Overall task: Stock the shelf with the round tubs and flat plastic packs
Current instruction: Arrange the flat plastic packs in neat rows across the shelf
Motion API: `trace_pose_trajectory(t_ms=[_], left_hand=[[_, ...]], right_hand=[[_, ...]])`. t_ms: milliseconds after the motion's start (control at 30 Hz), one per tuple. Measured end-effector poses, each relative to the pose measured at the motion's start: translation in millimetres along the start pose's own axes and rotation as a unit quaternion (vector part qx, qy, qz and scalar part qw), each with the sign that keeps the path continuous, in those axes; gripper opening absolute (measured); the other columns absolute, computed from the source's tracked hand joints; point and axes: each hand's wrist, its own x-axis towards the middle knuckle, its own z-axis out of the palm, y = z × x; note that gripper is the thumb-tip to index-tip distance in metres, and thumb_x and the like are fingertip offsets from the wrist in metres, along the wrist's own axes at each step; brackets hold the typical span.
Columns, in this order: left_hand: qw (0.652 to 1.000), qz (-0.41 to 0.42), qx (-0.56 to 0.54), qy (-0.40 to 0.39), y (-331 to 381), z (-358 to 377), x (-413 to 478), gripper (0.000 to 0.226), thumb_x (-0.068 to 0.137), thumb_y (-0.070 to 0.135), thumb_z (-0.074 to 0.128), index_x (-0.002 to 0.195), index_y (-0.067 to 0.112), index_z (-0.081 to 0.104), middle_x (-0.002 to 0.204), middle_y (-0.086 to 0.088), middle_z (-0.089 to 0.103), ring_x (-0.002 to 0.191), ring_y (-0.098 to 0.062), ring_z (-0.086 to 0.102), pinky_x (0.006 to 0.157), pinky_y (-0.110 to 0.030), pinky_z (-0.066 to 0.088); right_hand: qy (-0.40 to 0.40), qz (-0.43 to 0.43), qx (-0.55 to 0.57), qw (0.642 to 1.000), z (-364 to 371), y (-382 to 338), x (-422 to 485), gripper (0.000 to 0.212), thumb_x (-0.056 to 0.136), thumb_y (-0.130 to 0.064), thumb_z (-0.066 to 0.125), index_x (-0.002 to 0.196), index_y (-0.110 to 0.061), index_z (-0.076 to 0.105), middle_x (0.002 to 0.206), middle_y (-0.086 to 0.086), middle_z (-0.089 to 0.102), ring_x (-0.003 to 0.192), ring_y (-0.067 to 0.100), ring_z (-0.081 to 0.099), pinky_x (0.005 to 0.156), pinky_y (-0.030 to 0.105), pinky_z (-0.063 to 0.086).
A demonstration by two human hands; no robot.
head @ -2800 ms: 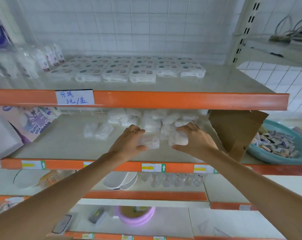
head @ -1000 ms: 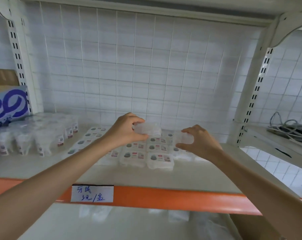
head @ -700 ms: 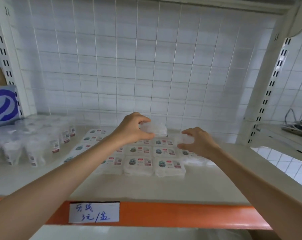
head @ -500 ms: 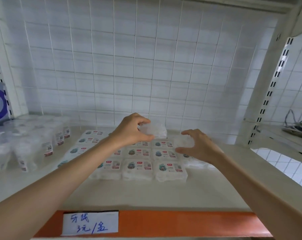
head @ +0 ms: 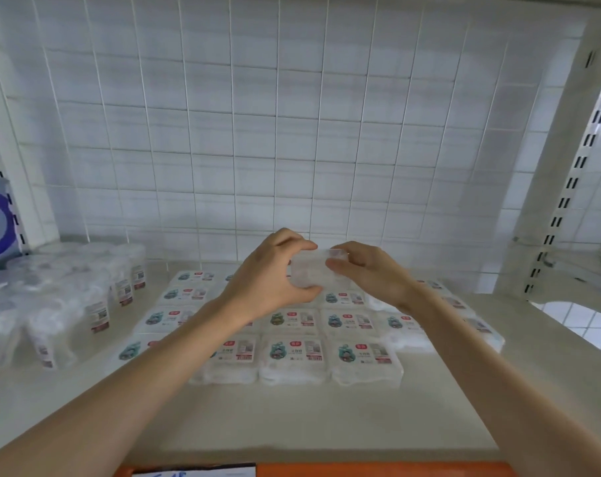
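The left hand (head: 268,277) and right hand (head: 371,273) each pinch one end of a clear flat pack (head: 309,273). They hold it just over the labelled packs (head: 292,352) on the shelf (head: 292,418), probably to keep it level for the rows.

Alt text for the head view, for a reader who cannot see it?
The left hand and right hand grip one clear plastic pack above rows of labelled flat packs on a pale shelf. Round tubs stand at left.
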Motion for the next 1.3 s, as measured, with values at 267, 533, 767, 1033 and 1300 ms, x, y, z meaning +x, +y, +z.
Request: trace_pose_trajectory(t_ms=[267, 533, 767, 1033, 1300], left_hand=[[0.998, -0.013, -0.059, -0.027, 1, 4, -3, 0.07, 0.069, 0.066, 0.069, 0.126, 0.026, 0.059, 0.115, 0.021, 0.052, 0.107, 0.005, 0.051, 0.092, -0.013, 0.042], [0.931, -0.29, -0.221, -0.032, 8, -11, 3, 0.043, 0.102, 0.051, 0.036, 0.101, 0.02, 0.067, 0.07, 0.0, 0.067, 0.057, -0.009, 0.059, 0.06, -0.026, 0.046], [0.814, -0.423, -0.366, -0.159, 16, -11, 1, 0.064, 0.093, 0.066, 0.039, 0.114, 0.008, 0.058, 0.086, -0.014, 0.075, 0.059, -0.022, 0.061, 0.048, -0.026, 0.045], [0.784, -0.407, -0.46, -0.092, 13, -11, 4, 0.022, 0.092, 0.026, 0.063, 0.108, 0.011, 0.066, 0.09, -0.009, 0.072, 0.064, -0.014, 0.065, 0.053, -0.023, 0.05], [0.837, -0.329, -0.431, -0.07, 12, -8, 3, 0.027, 0.09, 0.011, 0.06, 0.115, 0.019, 0.068, 0.098, -0.012, 0.072, 0.071, -0.014, 0.061, 0.058, -0.026, 0.046]], right_hand=[[0.024, -0.018, 0.159, 0.987, -1, 12, -13, 0.029, 0.087, -0.02, 0.074, 0.114, -0.027, 0.066, 0.104, 0.003, 0.072, 0.092, 0.021, 0.069, 0.081, 0.034, 0.058], [0.059, -0.062, 0.166, 0.982, 0, 12, -21, 0.038, 0.087, -0.009, 0.073, 0.12, -0.024, 0.062, 0.11, 0.001, 0.068, 0.099, 0.017, 0.067, 0.091, 0.031, 0.055], [0.102, -0.112, 0.119, 0.981, 5, 6, -26, 0.034, 0.079, -0.007, 0.08, 0.105, -0.024, 0.068, 0.104, -0.012, 0.07, 0.099, 0.005, 0.065, 0.094, 0.027, 0.052], [0.055, -0.117, 0.053, 0.99, 7, 6, -27, 0.046, 0.074, -0.015, 0.084, 0.104, -0.041, 0.061, 0.116, -0.024, 0.06, 0.108, -0.005, 0.056, 0.1, 0.032, 0.048], [0.032, -0.031, 0.158, 0.986, -2, 3, -27, 0.04, 0.098, -0.039, 0.054, 0.135, -0.024, 0.052, 0.124, -0.009, 0.064, 0.111, 0.002, 0.06, 0.099, 0.03, 0.049]])
